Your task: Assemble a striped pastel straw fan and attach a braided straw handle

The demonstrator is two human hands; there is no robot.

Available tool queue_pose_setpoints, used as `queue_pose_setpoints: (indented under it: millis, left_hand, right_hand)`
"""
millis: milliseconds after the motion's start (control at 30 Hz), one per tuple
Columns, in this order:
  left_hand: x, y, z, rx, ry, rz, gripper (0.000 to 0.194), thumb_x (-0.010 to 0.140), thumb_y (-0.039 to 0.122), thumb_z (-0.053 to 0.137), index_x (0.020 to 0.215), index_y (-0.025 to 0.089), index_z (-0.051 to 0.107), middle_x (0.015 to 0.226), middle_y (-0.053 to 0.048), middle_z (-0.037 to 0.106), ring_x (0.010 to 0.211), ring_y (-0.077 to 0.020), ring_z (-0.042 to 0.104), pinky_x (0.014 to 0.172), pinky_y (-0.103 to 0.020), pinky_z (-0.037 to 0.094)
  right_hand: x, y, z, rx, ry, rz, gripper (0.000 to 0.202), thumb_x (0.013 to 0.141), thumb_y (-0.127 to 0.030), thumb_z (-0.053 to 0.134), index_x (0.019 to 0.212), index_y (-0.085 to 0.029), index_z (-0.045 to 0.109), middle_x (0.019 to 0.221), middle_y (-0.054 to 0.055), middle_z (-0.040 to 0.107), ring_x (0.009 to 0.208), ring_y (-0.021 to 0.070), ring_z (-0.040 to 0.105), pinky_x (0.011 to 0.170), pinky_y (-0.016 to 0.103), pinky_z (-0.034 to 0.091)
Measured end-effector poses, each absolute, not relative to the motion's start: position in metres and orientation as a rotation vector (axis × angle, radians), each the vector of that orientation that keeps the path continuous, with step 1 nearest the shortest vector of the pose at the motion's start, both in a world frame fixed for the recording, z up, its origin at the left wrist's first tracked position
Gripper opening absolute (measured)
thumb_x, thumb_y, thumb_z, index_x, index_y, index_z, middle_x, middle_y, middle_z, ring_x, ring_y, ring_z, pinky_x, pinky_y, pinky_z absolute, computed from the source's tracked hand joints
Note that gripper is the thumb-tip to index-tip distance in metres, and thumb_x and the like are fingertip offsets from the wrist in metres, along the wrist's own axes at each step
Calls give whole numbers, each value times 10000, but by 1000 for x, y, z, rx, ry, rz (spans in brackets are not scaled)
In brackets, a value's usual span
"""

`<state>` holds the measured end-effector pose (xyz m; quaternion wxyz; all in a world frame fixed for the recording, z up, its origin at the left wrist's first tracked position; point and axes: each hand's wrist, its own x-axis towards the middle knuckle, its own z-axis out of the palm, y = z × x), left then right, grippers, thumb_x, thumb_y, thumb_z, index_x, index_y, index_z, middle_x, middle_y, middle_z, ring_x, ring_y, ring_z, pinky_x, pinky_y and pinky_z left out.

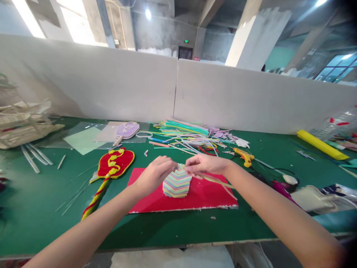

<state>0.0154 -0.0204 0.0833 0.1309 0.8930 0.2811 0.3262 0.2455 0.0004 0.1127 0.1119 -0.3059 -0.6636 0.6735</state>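
A striped pastel piece (176, 184), built of chevron rows of coloured strips, lies on a red sheet (206, 197) on the green table. My left hand (154, 175) pinches its upper left edge. At the piece's top, my right hand (205, 164) pinches a thin pale strip (214, 180), and that strip trails off to the right over the red sheet.
A red and yellow fan-shaped ornament (114, 163) lies left of the sheet, a lilac one (126, 130) behind it. A pile of coloured strips (184, 132) and a yellow glue gun (245, 156) sit at the back. White partition boards (111, 85) wall the far edge.
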Motion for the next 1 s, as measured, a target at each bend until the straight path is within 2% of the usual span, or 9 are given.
queue_pose_setpoints:
  millis: [133,200,333,433,500,600,733,833,1000]
  left_hand:
    - [20,-24,84,2435,916,918,270,895,265,379,674,181,508,657,-4,549,657,-130,469,656,-259,355]
    - [28,-30,84,2128,1002,915,306,875,279,388,593,183,462,571,16,502,594,-118,459,611,-244,355]
    - [47,-39,81,1221,1067,977,295,803,243,418,516,183,388,453,54,371,447,-79,375,491,-206,325]
    - [55,-38,76,684,1001,933,190,735,199,469,555,177,411,441,82,324,381,-51,331,452,-183,317]
    - [53,-34,72,695,945,866,167,754,235,476,603,165,464,474,54,418,422,-67,430,501,-199,380]
    - [42,-27,67,1250,989,819,318,856,378,373,711,149,539,661,-43,599,635,-147,578,639,-278,447]
    - [29,-23,70,2342,1147,938,303,842,419,488,1032,186,524,1004,-66,631,919,-204,570,780,-336,428]
    - [26,-23,77,2908,1022,808,269,876,383,459,1025,167,515,951,-65,646,868,-192,586,737,-323,421]
    - [23,-23,84,3280,775,695,186,925,198,357,916,161,539,777,-35,633,726,-146,578,652,-268,402]
  right_hand:
    - [241,-6,116,-1005,-2110,1633,275,776,-415,620,775,-144,577,691,-7,570,603,93,496,581,225,384]
    - [237,-15,117,-1085,-2246,1257,227,808,-381,587,760,-159,576,701,-3,581,644,112,512,611,237,388]
    - [225,-33,110,-1143,-2422,234,183,879,-199,465,730,-167,566,740,36,577,742,152,510,657,263,367]
    - [222,-37,102,-1119,-2475,-131,207,883,-135,415,746,-157,569,766,67,581,771,170,506,672,277,356]
    - [224,-34,101,-1162,-2453,-32,177,878,-152,441,759,-159,572,778,57,588,756,158,515,671,267,360]
    - [232,-23,108,-1255,-2413,490,142,855,-231,511,743,-169,572,715,14,585,661,123,525,624,243,370]
    - [240,-3,116,-1184,-2416,1333,190,805,-343,572,778,-156,592,594,-29,536,504,85,479,519,218,361]
    - [242,8,114,-1126,-2270,1622,241,784,-385,590,774,-144,586,598,-34,516,486,69,451,487,207,345]
    - [239,10,109,-1062,-2170,1832,301,748,-430,634,790,-134,606,619,-27,520,517,68,454,506,209,355]
